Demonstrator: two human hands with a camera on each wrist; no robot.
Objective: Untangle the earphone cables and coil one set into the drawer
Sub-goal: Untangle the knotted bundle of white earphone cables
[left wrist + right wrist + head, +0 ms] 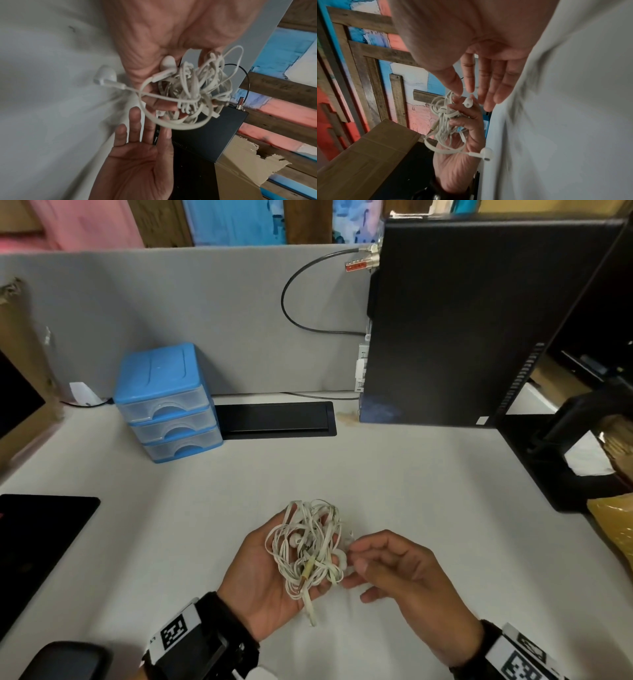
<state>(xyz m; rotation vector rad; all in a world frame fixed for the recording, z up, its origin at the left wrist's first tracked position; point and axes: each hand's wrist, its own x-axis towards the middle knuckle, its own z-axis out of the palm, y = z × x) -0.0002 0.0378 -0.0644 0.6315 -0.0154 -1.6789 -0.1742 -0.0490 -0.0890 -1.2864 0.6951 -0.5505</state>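
Where the white desk (394,474) meets a grey partition at the far left, a blue drawer unit (166,402) stands with three clear drawers, all closed; just to its right a black cable tray (275,419) lies flush in the desk; nearer the viewer, the left hand (270,573) lies palm up, fingers loosely curled around a tangled bundle of white earphone cables (310,553) (one earbud (105,75) dangles free below the palm toward the desk); touching the bundle's right edge, the right hand (404,580) has its thumb and forefinger closing on a strand at the tangle's edge, the other fingers straight and relaxed; whether that pinch is firm cannot be told; at the far right a black computer tower (479,320) stands upright against the partition.
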